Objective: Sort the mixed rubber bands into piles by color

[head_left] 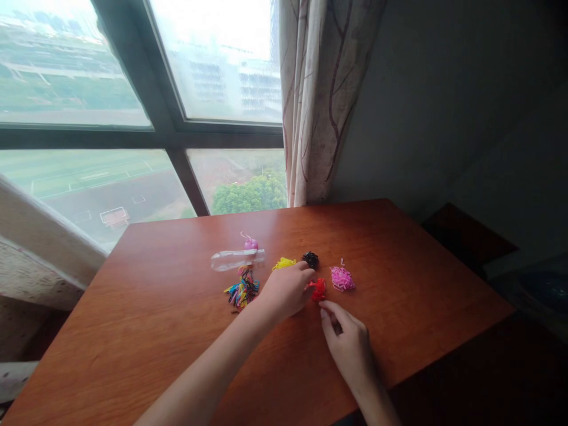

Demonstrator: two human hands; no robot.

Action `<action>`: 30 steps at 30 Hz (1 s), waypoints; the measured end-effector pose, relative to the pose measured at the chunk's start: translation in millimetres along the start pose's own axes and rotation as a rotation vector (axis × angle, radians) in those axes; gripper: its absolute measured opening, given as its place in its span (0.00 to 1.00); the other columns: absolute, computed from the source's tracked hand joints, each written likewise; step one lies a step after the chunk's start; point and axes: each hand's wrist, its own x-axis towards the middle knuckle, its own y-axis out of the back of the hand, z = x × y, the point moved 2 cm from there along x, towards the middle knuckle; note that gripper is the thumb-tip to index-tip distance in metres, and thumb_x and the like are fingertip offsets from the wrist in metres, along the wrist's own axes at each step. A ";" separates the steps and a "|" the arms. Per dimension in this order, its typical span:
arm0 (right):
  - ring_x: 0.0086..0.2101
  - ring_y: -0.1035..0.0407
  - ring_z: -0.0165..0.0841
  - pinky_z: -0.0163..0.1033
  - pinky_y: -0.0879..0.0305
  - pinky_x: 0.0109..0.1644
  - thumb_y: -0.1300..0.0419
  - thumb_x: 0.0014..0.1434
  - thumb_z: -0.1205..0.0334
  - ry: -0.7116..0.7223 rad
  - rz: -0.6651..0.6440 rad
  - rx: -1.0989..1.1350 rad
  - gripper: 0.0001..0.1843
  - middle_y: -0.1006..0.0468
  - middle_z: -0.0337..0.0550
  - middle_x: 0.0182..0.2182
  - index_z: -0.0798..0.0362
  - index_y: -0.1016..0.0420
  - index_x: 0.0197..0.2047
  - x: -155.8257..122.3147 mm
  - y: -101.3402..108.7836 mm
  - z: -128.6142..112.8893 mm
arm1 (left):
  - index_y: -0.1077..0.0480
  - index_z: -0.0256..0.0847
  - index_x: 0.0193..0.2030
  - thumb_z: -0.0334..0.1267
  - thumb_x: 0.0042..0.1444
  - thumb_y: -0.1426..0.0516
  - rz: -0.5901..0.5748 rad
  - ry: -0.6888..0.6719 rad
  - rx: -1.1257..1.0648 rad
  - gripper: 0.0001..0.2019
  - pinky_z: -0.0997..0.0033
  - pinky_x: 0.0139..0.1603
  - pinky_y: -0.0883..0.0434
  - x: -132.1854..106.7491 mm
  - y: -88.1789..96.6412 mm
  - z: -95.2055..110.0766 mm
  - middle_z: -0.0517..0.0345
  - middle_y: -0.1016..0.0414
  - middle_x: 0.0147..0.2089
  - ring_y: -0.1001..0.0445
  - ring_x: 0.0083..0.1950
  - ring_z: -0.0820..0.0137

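Observation:
Small elastic bands lie in piles sorted by colour. My left hand (289, 288) reaches over the table, fingers bent together at the left side of the red elastic bands (318, 290); its fingertips are partly hidden. Thumb and forefinger of my right hand (349, 340) pinch together just below that red pile, and what is between them is too small to make out. Behind my left hand are yellow elastic bands (284, 262), partly covered, and black elastic bands (310, 259). Pink elastic bands (342, 278) lie to the right. A mixed-colour heap of elastic bands (243, 290) lies left of my left hand.
A clear plastic bottle (235, 260) lies on its side beyond the mixed heap, with a round pink object with a loop (251, 243) behind it. The wooden table (155, 307) meets a window (231, 71) and a patterned curtain (310, 100) at its far edge.

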 end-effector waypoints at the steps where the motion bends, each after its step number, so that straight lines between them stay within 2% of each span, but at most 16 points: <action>1: 0.38 0.22 0.37 0.37 0.29 0.42 0.49 0.67 0.61 0.002 -0.002 -0.002 0.13 0.17 0.44 0.41 0.51 0.22 0.45 -0.2 -0.3 0.5 | 0.27 0.44 0.43 0.38 0.61 0.46 0.007 0.010 -0.002 0.08 0.70 0.36 0.29 -3.9 2.9 -2.0 0.55 0.23 0.46 0.21 0.41 0.64; 5: 0.37 0.22 0.37 0.37 0.30 0.42 0.48 0.67 0.61 0.020 -0.010 -0.002 0.13 0.17 0.44 0.39 0.51 0.22 0.44 -1.0 -2.9 -0.7 | 0.27 0.46 0.45 0.37 0.63 0.48 0.046 0.074 -0.007 0.09 0.70 0.37 0.30 -29.4 17.3 -17.7 0.56 0.23 0.47 0.22 0.40 0.65; 10: 0.34 0.24 0.34 0.35 0.33 0.40 0.48 0.67 0.64 0.079 -0.055 0.055 0.12 0.18 0.42 0.36 0.50 0.23 0.43 -1.3 -14.7 -19.3 | 0.28 0.45 0.40 0.39 0.64 0.51 0.116 0.241 -0.028 0.10 0.72 0.34 0.33 -81.0 28.7 -49.2 0.57 0.24 0.42 0.24 0.35 0.69; 14: 0.32 0.25 0.33 0.34 0.36 0.39 0.48 0.66 0.66 0.143 -0.138 0.068 0.12 0.19 0.40 0.33 0.50 0.23 0.42 0.6 -31.6 -44.0 | 0.28 0.46 0.41 0.41 0.64 0.50 0.125 0.355 -0.033 0.10 0.73 0.34 0.35 -120.8 23.4 -70.3 0.60 0.24 0.43 0.24 0.36 0.70; 17: 0.31 0.26 0.33 0.34 0.38 0.38 0.48 0.65 0.67 0.177 -0.197 0.058 0.11 0.20 0.39 0.32 0.49 0.23 0.40 2.4 -44.7 -59.9 | 0.28 0.48 0.42 0.40 0.63 0.50 0.118 0.403 -0.052 0.09 0.73 0.37 0.34 -139.8 14.3 -77.8 0.61 0.24 0.43 0.24 0.39 0.69; 22: 0.32 0.26 0.32 0.33 0.42 0.35 0.46 0.63 0.70 0.196 -0.283 -0.013 0.10 0.20 0.37 0.31 0.48 0.25 0.38 5.3 -61.6 -75.9 | 0.28 0.49 0.42 0.40 0.64 0.51 0.104 0.451 -0.092 0.10 0.73 0.39 0.33 -152.1 2.3 -77.7 0.62 0.24 0.45 0.23 0.41 0.69; 30: 0.31 0.26 0.32 0.34 0.47 0.32 0.41 0.62 0.70 0.147 -0.343 -0.241 0.06 0.21 0.36 0.29 0.49 0.27 0.35 12.9 -72.1 -91.4 | 0.29 0.48 0.42 0.39 0.64 0.52 0.094 0.457 -0.095 0.11 0.73 0.37 0.34 -152.7 -4.8 -76.1 0.60 0.25 0.43 0.24 0.39 0.69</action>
